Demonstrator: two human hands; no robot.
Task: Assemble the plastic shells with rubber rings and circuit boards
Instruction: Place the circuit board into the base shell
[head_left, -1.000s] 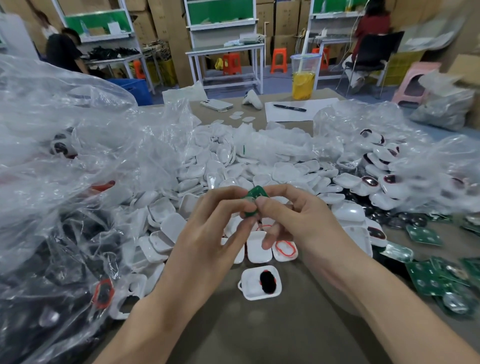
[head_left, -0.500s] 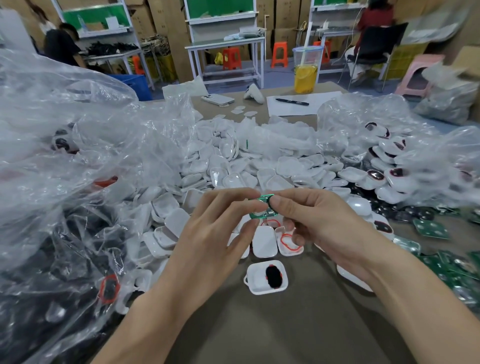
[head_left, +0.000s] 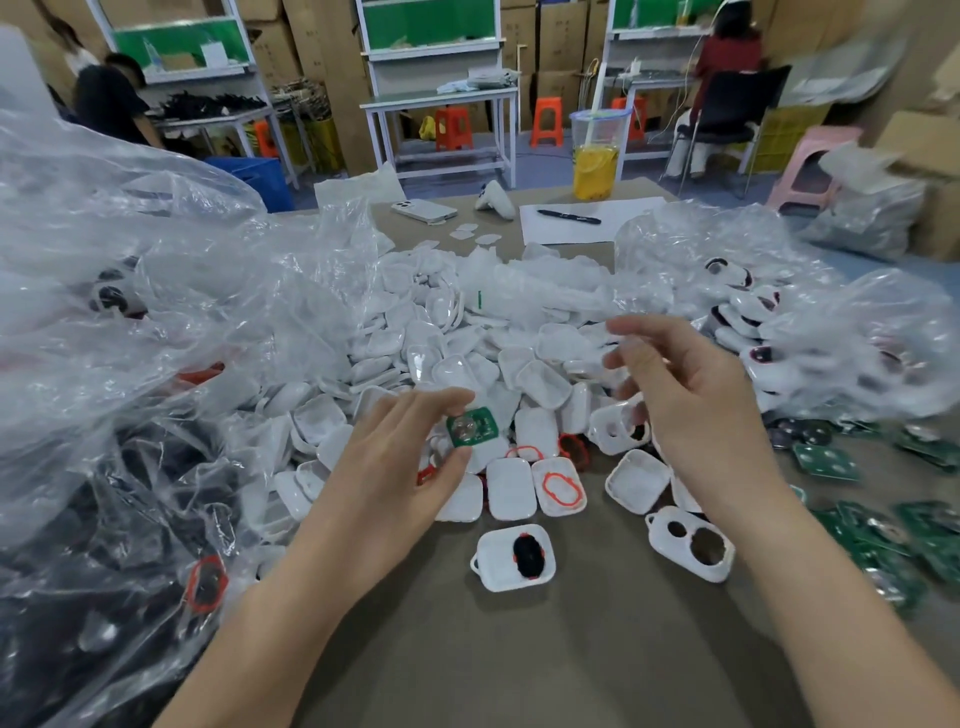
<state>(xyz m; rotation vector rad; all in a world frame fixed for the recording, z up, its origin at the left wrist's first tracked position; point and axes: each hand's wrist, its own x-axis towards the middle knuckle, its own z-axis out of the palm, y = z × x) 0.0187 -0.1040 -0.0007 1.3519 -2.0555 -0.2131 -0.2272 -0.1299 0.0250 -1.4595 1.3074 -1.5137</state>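
While the left hand (head_left: 395, 478) pinches a small green circuit board (head_left: 471, 427) by its edges between thumb and fingertips, the right hand (head_left: 691, 410) hovers near it with loose, spread fingers, holding nothing. The board is held just above a heap of white plastic shells (head_left: 467, 364) that covers much of the brown tabletop (head_left: 571, 649).

The board looks light, thin and rigid, with a shiny round dome on its face. A hold on the bare rim seems safest, since pressing on the dome could damage it.

Nearest the person lies an open white shell (head_left: 493, 577) with a black pad (head_left: 525, 556) seated inside, probably the one meant to take the board. It looks hard, smooth and light enough to skid, so steadying it by its side walls seems wise. Beyond it, a red rubber ring (head_left: 560, 486), likely soft and floppy, rests in another shell. Spare green boards (head_left: 826, 462) lie to the right, and crinkled clear plastic bags (head_left: 156, 312) crowd the left.
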